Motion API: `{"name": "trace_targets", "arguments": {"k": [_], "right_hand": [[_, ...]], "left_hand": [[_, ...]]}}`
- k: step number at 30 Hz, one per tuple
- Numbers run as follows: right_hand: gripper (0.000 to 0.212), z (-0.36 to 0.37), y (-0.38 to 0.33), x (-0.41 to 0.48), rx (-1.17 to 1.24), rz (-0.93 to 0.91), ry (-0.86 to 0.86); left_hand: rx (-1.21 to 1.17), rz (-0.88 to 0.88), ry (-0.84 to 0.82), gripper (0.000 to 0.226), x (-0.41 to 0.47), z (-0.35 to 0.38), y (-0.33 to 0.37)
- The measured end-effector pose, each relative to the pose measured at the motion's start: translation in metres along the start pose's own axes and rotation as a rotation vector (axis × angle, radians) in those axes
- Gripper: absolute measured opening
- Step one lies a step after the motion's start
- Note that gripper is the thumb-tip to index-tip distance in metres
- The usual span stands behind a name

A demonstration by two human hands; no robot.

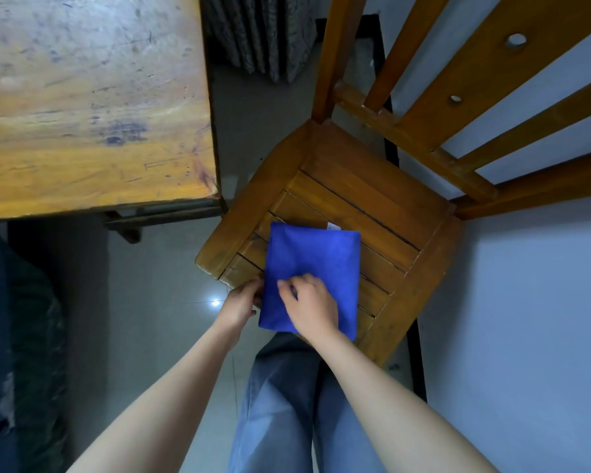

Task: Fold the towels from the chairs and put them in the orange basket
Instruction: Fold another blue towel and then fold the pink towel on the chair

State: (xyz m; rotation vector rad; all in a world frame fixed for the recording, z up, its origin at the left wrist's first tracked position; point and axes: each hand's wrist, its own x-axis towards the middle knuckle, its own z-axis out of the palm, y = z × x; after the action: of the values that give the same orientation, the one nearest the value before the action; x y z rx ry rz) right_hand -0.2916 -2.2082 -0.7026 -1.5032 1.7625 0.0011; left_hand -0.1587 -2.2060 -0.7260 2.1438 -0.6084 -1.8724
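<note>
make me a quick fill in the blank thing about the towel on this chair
1. The folded towel lying on the chair seat is ____ in colour.
2. The right hand rests on ____ of the towel, fingers curled.
3. The left hand holds the towel at its ____ edge.

Missing words: blue; top; left

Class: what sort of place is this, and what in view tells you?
Probably a plain indoor room, perhaps domestic: a scuffed wooden table, a slatted wooden chair, a glossy tiled floor.
</note>
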Motion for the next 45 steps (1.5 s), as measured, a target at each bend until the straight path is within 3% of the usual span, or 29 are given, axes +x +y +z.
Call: {"name": "trace_targets", "arguments": {"k": [3,6,9,11,16,27,33,37,39,42,45], "right_hand": [[0.027,-0.015,0.02,0.0,-0.239,-0.056,0.288],[0.049,-0.021,0.048,0.008,-0.432,-0.099,0.258],[0.067,-0.023,0.068,0.019,-0.561,-0.205,0.204],[0.069,-0.022,0.073,0.026,-0.597,-0.227,0.181],[0.075,-0.016,0.095,0.043,-0.656,-0.225,0.169],[0.075,-0.012,0.105,0.058,-0.612,-0.286,0.191],[0.07,-0.023,0.106,0.022,-0.606,-0.315,0.308],[0.055,-0.001,0.122,-0.021,-0.673,-0.558,0.275],[0.052,0.01,0.13,-0.029,-0.737,-0.633,0.202],[0.069,0.018,0.135,-0.027,-0.759,-0.588,0.127],[0.064,0.023,0.136,-0.022,-0.709,-0.606,0.178]], "left_hand": [[0.246,0.182,0.133,0.045,-0.001,0.008,0.002],[0.92,0.522,0.388,0.05,-0.002,0.022,0.011],[1.282,0.893,0.344,0.06,0.002,0.041,0.021],[1.375,0.893,0.257,0.062,0.01,0.048,0.024],[1.52,0.86,0.251,0.074,0.042,0.042,0.024],[1.556,0.861,0.197,0.076,0.064,0.031,0.022],[1.401,1.1,0.306,0.064,0.03,0.016,0.009],[1.427,1.286,0.172,0.056,-0.002,0.023,-0.035],[1.497,1.254,0.13,0.051,-0.005,0.03,-0.054],[1.516,1.134,0.189,0.054,0.002,0.03,-0.061],[1.505,1.162,0.171,0.059,0.007,0.026,-0.055]]}}
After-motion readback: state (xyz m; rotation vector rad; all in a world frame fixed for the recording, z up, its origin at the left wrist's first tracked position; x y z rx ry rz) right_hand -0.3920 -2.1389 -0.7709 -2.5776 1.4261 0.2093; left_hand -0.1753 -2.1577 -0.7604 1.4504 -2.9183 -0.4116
